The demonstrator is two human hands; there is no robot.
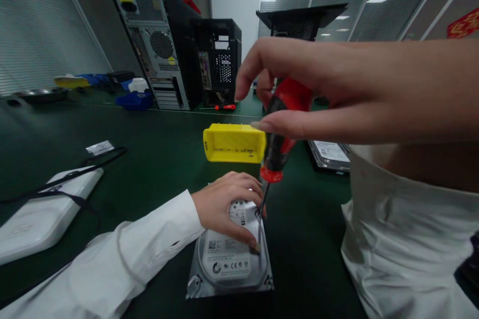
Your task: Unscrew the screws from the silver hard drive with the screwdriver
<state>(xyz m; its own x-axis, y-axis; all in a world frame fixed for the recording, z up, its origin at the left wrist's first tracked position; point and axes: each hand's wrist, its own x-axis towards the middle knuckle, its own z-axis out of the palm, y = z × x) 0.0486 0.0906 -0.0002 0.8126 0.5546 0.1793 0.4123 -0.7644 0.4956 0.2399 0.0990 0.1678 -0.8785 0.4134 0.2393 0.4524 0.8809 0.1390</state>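
Note:
A silver hard drive [226,261] lies flat on the green table, its labelled side up. My left hand [230,204] reaches over its far part, with curled fingers at the right edge and the thumb across the label, gripping it. Above the drive, my right hand [318,84] holds a red and black screwdriver [276,147] by its handle. Its shaft slants down to the drive's right side. The tip meets the drive near my left fingertips; whether it sits in a screw is too small to tell.
A yellow bin [207,145] stands behind the drive, with another hard drive [331,154] to the right. Computer cases [183,45], a second screwdriver [225,107] and a blue bin [134,101] are farther back. A white device [45,214] with black cable lies left.

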